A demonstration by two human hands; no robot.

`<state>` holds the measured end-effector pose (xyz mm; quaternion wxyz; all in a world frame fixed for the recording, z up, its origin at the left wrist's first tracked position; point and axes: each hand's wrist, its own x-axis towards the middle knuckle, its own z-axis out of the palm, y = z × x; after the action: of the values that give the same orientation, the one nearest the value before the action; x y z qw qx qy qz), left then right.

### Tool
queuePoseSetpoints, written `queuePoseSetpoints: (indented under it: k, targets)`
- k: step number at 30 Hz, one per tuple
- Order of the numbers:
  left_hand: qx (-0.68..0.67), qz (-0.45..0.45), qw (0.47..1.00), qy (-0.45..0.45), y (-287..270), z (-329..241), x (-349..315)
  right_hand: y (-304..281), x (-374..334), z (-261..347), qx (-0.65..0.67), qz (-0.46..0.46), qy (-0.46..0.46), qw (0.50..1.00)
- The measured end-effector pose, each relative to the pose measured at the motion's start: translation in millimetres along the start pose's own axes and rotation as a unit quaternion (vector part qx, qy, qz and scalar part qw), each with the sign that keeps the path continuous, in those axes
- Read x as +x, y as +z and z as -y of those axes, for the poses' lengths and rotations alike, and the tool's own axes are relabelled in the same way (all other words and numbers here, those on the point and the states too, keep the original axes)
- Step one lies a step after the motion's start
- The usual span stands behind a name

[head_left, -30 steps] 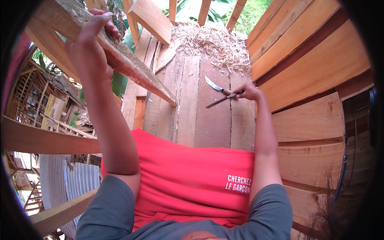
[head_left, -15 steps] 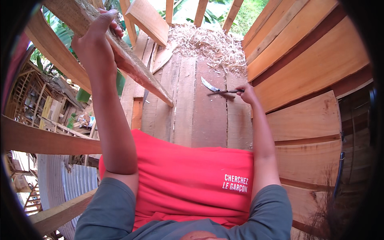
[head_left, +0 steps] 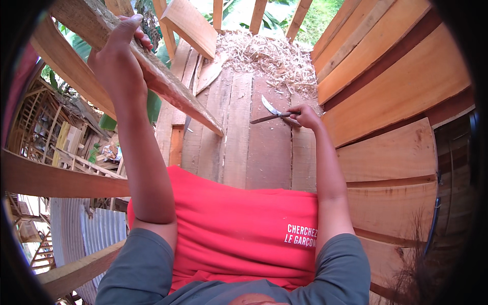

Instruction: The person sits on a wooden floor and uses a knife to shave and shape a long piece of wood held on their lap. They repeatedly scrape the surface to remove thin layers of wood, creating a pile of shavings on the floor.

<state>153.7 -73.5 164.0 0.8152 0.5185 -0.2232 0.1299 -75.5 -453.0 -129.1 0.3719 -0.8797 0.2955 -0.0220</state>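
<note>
My left hand (head_left: 119,53) is wrapped round a long rough-edged wooden plank (head_left: 178,96), which slants from the upper left down to the floorboards. My right hand (head_left: 306,117) grips a knife (head_left: 264,119) by its handle, and the narrow dark blade points left, just over the floor. Under and behind it lies a second knife with a curved, shiny blade (head_left: 269,105); its wooden handle is partly covered by the held knife and my right hand. Whether the two knives touch, I cannot tell.
Wood shavings (head_left: 269,56) are heaped at the far end of the plank floor (head_left: 236,147). Wide boards (head_left: 396,91) line the right side. A wooden railing (head_left: 66,175) runs along the left, with loose offcuts (head_left: 208,73) beyond the plank. Red cloth (head_left: 244,218) covers my lap.
My right hand has shifted slightly left with the knife, whose blade now reaches further left over the floor. My left hand still holds the plank in nearly the same place.
</note>
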Motion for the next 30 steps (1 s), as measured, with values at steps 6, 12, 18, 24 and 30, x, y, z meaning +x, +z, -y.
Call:
queuePoseSetpoints:
  k: [6,12,18,24,30]
  targets:
    - [-0.020,0.004,1.000,0.024,-0.8,6.3,3.1,11.1,5.5,25.7,-0.048,0.221,-0.083,0.971]
    - [-0.007,0.015,0.999,0.035,2.7,7.7,1.9,42.2,42.2,46.1,-0.062,-0.141,0.056,0.986]
    - [-0.002,0.029,0.999,0.040,8.4,5.0,-1.7,39.4,70.1,31.3,0.054,0.018,-0.052,0.997]
    - [-0.003,0.024,0.999,0.020,11.1,5.8,-6.2,72.8,68.2,68.8,-0.096,-0.139,0.075,0.983]
    - [0.009,0.024,0.999,0.042,16.5,6.6,-6.0,79.2,72.4,75.4,-0.073,0.007,-0.062,0.995]
